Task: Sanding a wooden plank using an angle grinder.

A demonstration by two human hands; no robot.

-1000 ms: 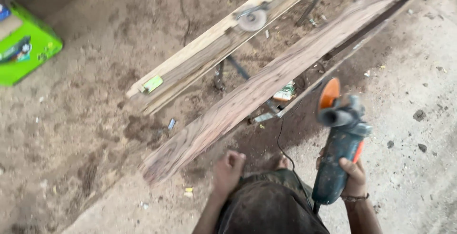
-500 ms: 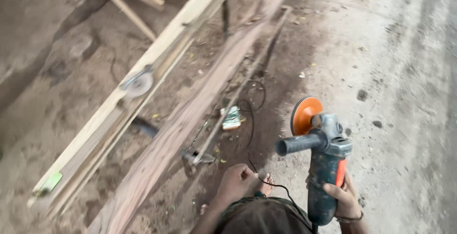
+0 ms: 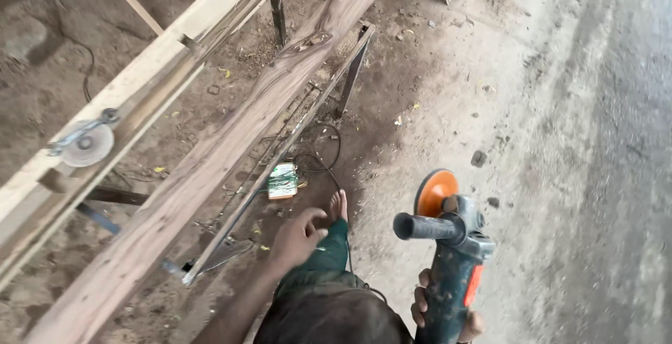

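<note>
Right hand (image 3: pixel 448 316): grasps the dark teal angle grinder with orange disc (image 3: pixel 448 246).
Left hand (image 3: pixel 297 235): loosely curled, empty.
Risk: black cord (image 3: pixel 325 169) near bare foot (image 3: pixel 339 206) could snag.

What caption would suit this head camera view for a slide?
Right hand holds a dusty angle grinder with an orange disc, left hand free beside a long dark plank on metal stands.

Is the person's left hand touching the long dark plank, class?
Apart. The head view shows the left hand empty, with bare ground and a metal frame rail between it and the dark plank. The right hand grips the angle grinder.
</note>
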